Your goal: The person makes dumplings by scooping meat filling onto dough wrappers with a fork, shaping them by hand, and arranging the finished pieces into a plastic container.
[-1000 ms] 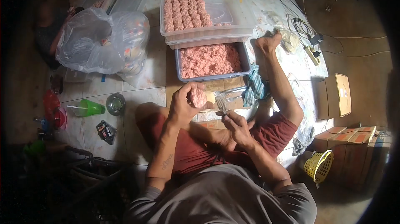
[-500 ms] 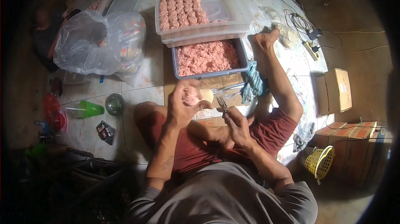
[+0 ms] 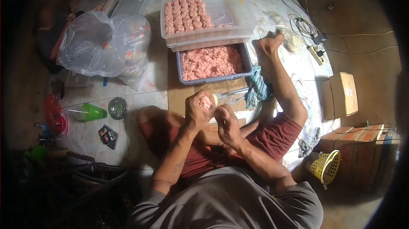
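Pale pink minced meat (image 3: 205, 103) sits in my left hand (image 3: 197, 112), whose fingers curl around it. The edge of a pale round wrapper (image 3: 215, 99) shows beside the meat. My right hand (image 3: 228, 127) is closed and close up against the left one, at its right. It held a fork half a second ago; the fork is now mostly hidden by the fingers. Beyond my hands stands a blue-grey tub (image 3: 215, 80) of minced meat. Spare forks (image 3: 233, 93) lie on the cardboard (image 3: 181, 97) near a checked cloth (image 3: 257, 85).
Stacked clear plastic boxes (image 3: 243, 20) hold rows of meat balls behind the tub. Large plastic bags (image 3: 85, 50) and another person (image 3: 49, 33) are at left, with a green cup (image 3: 94, 112) and glass ashtray (image 3: 117, 108). Cables (image 3: 302, 24), cartons (image 3: 353, 148) and a yellow basket (image 3: 326, 167) are at right.
My left hand has moved right and down, tilting the meat and wrapper. My right hand has come up and left to meet it, and the fork's tines no longer show clearly.
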`<action>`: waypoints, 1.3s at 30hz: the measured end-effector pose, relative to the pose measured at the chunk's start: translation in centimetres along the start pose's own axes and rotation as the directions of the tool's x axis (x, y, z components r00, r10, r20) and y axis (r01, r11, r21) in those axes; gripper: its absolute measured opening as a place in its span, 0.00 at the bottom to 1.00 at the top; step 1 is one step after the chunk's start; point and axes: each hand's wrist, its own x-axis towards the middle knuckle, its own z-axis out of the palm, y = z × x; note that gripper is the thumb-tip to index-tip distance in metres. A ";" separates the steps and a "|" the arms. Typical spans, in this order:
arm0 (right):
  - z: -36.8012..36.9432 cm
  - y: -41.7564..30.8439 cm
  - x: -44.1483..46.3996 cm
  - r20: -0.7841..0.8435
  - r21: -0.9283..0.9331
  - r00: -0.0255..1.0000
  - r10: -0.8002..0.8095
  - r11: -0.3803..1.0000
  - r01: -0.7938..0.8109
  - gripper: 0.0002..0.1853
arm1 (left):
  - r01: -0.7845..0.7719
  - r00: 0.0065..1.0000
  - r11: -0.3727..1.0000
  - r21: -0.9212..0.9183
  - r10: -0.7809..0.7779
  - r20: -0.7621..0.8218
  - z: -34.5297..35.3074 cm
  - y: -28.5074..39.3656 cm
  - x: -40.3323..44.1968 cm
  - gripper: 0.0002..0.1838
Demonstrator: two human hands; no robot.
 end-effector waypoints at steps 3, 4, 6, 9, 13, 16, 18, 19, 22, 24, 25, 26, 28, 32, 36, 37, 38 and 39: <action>-3.3 -1.8 2.4 0.122 -0.376 0.975 0.188 0.918 -0.130 0.12 | 0.047 0.996 0.999 -0.020 -0.048 -0.069 -1.6 -0.1 0.7 0.31; -3.8 -2.0 2.5 -0.018 -0.233 0.993 0.121 0.965 -0.122 0.10 | 0.026 0.996 0.995 -0.098 -0.034 -0.087 -2.1 -0.6 0.7 0.31; -5.2 -4.2 3.3 -0.035 -0.276 0.989 0.141 0.950 -0.145 0.08 | 0.011 1.000 1.000 0.000 -0.011 -0.015 -2.5 -1.9 1.1 0.29; -4.6 -4.8 4.2 0.171 -0.392 0.985 0.005 0.918 0.064 0.10 | 0.074 0.989 0.968 0.238 -0.102 0.105 -1.8 -1.8 1.1 0.28; -6.7 -6.4 4.2 0.179 -0.378 0.955 0.236 0.913 -0.155 0.07 | 0.175 0.965 0.950 0.257 -0.218 0.149 -3.7 -0.6 1.2 0.23; -8.6 -7.2 2.9 0.032 -0.230 0.927 0.373 0.906 -0.356 0.06 | 0.151 0.975 0.978 -0.146 -0.122 0.188 -4.7 1.4 0.2 0.23; -7.3 -6.2 2.2 -0.030 -0.016 0.960 0.278 0.960 -0.279 0.06 | 0.139 0.966 0.980 -0.145 -0.102 0.239 -4.7 2.0 0.4 0.20; -6.5 -5.2 1.9 0.029 -0.121 0.963 0.268 0.957 -0.262 0.05 | 0.171 0.942 0.984 -0.041 -0.151 0.301 -4.0 1.4 0.5 0.17; -5.4 -6.2 3.1 0.186 -0.372 0.915 0.358 0.887 -0.272 0.03 | 0.050 0.963 0.979 0.195 -0.099 0.252 -2.2 0.5 0.6 0.15; -6.1 -8.1 3.6 0.109 -0.302 0.865 0.489 0.846 -0.440 0.04 | 0.107 0.967 0.983 0.146 -0.137 0.214 -2.1 0.5 0.7 0.14; -6.0 -7.8 3.6 0.061 -0.282 0.923 0.380 0.893 -0.350 0.04 | 0.149 0.965 0.977 0.150 -0.177 0.196 -1.6 0.0 0.5 0.14; -5.7 -7.0 3.5 0.059 -0.282 0.920 0.387 0.891 -0.356 0.04 | 0.192 0.959 0.970 0.151 -0.218 0.181 -1.1 -0.3 0.1 0.14; -4.9 -6.0 4.2 0.187 -0.344 0.962 0.197 0.931 -0.124 0.04 | 0.140 0.976 0.989 0.055 -0.147 0.161 -0.7 -0.2 -0.1 0.15; -6.3 -8.4 4.1 0.032 -0.334 0.949 0.313 0.898 -0.285 0.03 | -0.048 0.989 0.995 -0.089 0.060 0.139 -2.0 0.5 0.9 0.17; -5.0 -5.3 3.4 0.138 -0.348 0.970 0.201 0.927 -0.142 0.02 | 0.072 0.983 0.979 0.189 -0.102 0.151 -0.3 -1.0 0.7 0.20; -5.3 -6.5 3.6 0.074 -0.291 0.961 0.268 0.927 -0.236 0.02 | 0.084 0.984 0.996 0.039 -0.089 0.157 -0.7 -0.5 0.6 0.19; -5.5 -7.3 3.4 0.010 -0.225 0.939 0.345 0.915 -0.334 0.02 | 0.051 0.986 0.999 -0.012 -0.049 0.158 -0.9 0.1 0.4 0.20; -5.9 -7.3 3.5 -0.006 -0.298 0.945 0.326 0.902 -0.313 0.01 | 0.019 0.987 0.998 -0.064 -0.008 0.160 -1.1 0.8 0.3 0.20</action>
